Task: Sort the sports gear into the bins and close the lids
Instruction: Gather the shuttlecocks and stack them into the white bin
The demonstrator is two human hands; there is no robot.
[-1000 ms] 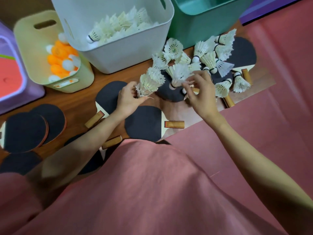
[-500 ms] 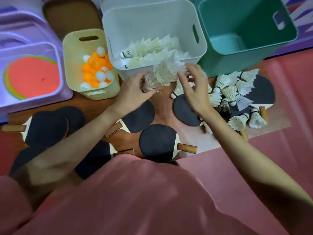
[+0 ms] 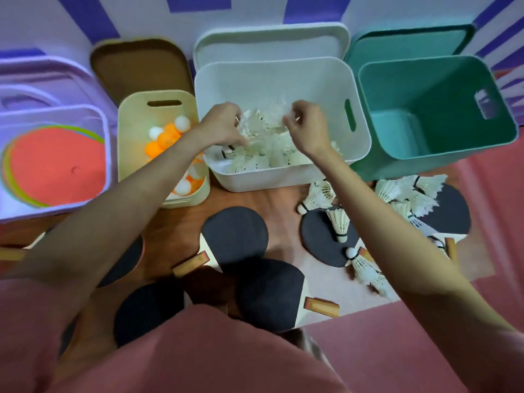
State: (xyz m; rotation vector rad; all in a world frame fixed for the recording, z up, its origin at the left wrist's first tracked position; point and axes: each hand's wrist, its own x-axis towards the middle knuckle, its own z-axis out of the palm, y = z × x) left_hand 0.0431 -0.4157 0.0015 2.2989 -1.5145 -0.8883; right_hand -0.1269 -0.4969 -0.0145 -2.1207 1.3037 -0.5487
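Note:
Both hands are over the white bin (image 3: 283,78), which holds a heap of white shuttlecocks (image 3: 266,154). My left hand (image 3: 222,124) and my right hand (image 3: 304,126) each pinch a blurred bunch of shuttlecocks (image 3: 269,117) above that heap. More shuttlecocks (image 3: 408,194) lie loose on the floor at the right, some on black table-tennis paddles (image 3: 235,236). The cream bin (image 3: 136,120) holds orange and white balls (image 3: 164,137). At the left, a purple bin (image 3: 105,154) contains flat coloured discs (image 3: 56,165). The teal bin (image 3: 436,109) holds nothing that I can see.
Four lids lean against the wall behind the bins: purple (image 3: 37,80), brown (image 3: 141,63), white (image 3: 272,43), teal (image 3: 408,41). Several more paddles (image 3: 269,290) lie on the wooden floor near my lap. A pink mat (image 3: 425,336) covers the floor at the right.
Both hands rose from the floor pile with bunches of shuttlecocks and moved forward over the white bin. The view tilted up, so the lids and wall came into sight.

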